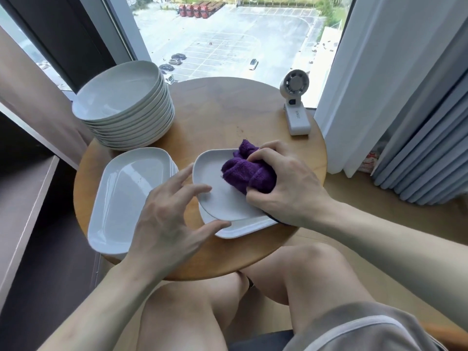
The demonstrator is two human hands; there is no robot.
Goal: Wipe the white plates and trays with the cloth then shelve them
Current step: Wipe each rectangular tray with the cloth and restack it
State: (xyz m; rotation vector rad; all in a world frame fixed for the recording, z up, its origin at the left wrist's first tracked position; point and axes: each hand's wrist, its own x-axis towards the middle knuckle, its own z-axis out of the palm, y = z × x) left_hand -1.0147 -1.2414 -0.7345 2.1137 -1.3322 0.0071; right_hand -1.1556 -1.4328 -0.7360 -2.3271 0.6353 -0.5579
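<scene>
Head view: right hand [286,183] fingers clamped on purple cloth [243,173], pressed onto small white plate [217,198] beneath fingertips for wiping. Left hand [164,219] fingers spread, touched plate rim, likely steadying it.

Beyond the small plate [215,196], toward the window, the table top [222,117] lies bare, the widest open stretch. The tall stack of round plates [121,107] closes it off on the plate's far left and a white fan [296,107] on its far right. Just left of the plate, a stack of trays [126,193] fills the table to its edge. The left hand [167,219] spreads over the narrow gap between them. The right hand [286,183], gripping the purple cloth [247,173], covers the plate's right half. Nearer than the plate, the tray [243,230] beneath it juts out. Well right of the plate hang curtain [417,122] folds.
</scene>
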